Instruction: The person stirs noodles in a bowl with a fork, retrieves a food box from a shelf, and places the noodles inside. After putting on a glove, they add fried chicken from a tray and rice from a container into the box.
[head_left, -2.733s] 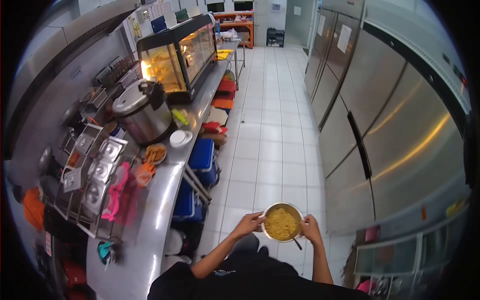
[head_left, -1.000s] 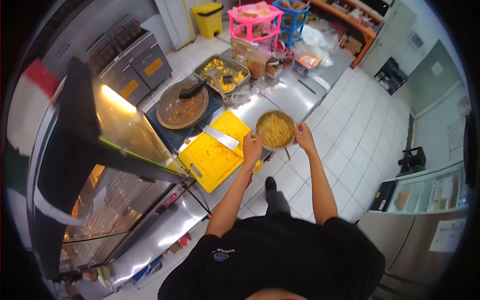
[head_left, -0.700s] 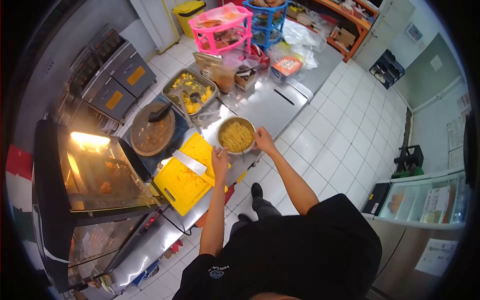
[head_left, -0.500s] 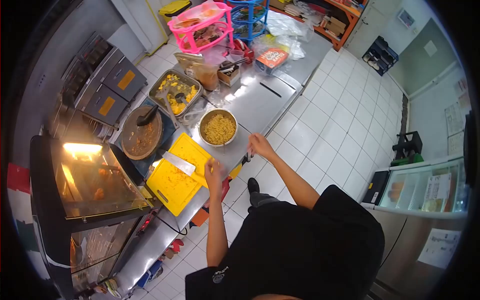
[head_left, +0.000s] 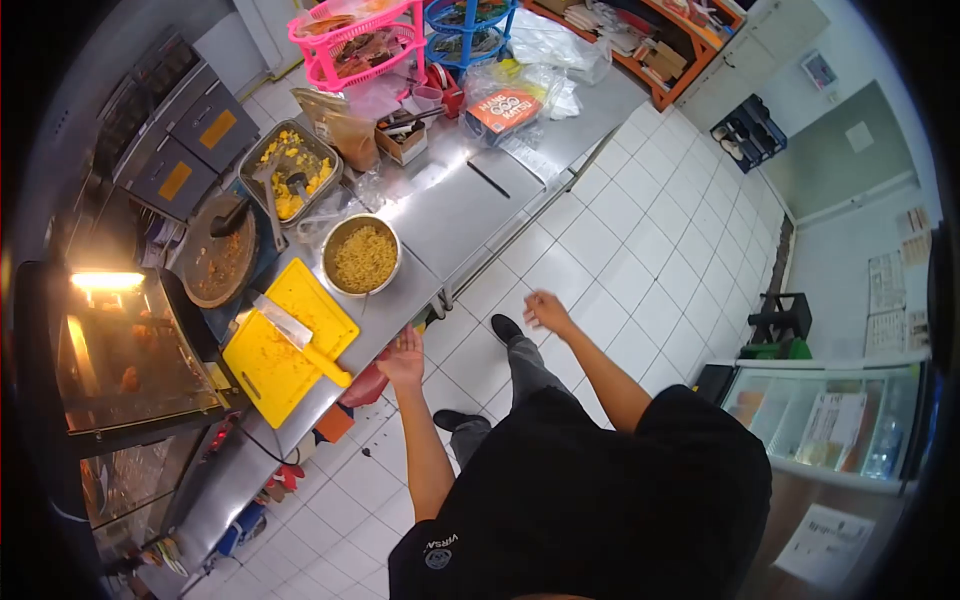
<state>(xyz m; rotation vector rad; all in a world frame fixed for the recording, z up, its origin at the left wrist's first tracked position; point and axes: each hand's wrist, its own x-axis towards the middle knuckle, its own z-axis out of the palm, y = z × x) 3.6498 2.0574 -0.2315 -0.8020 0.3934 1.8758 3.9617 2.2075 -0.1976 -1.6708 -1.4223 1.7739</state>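
My left hand [head_left: 403, 358] is at the front edge of the steel counter [head_left: 415, 240], fingers spread, holding nothing. To its left lies a knife [head_left: 286, 324] with a yellow handle, flat on a yellow cutting board [head_left: 262, 372] dusted with crumbs; the handle juts past the board's edge. Beyond the board stands a metal bowl of noodles [head_left: 363, 258]. My right hand [head_left: 547, 311] hangs over the tiled floor, away from the counter, its fingers loosely bent and apart with nothing visible in them.
A stone mortar [head_left: 213, 262] with a dark pestle and a metal tray [head_left: 328, 160] of yellow egg pieces stand behind the board. A lit glass warmer [head_left: 135, 355] is at left. Pink baskets [head_left: 365, 65] and an orange box [head_left: 502, 112] sit farther along; a glass-topped freezer [head_left: 825, 420] is right.
My left hand has come off the knife handle and opened, moving back from the board. My right hand has shifted away from the counter. The view has swung right, showing both feet.
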